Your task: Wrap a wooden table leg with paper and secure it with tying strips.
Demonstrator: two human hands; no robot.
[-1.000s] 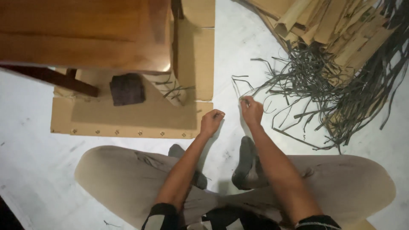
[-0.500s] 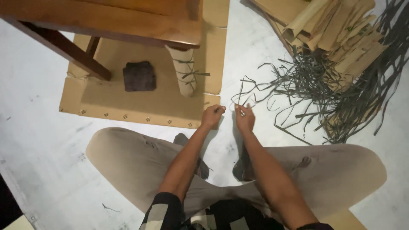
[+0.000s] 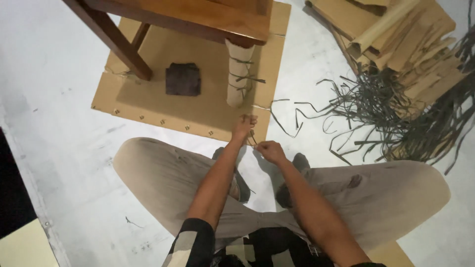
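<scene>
Both hands pulled back from the strip pile (image 3: pixel 396 118) toward the wrapped table leg (image 3: pixel 239 74). Left hand (image 3: pixel 244 126) and right hand (image 3: pixel 269 150), just below the leg, pinch a thin dark strip (image 3: pixel 252 140) between them. Strip now at the leg.

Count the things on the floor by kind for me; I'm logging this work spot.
Table legs in view: 3, one wrapped, two bare
Cardboard sheet: 1
Dark block: 1
Strip heap: 1
Rolled cardboard pile: 1
Strip between left hand and right hand: 1
Total: 8
</scene>
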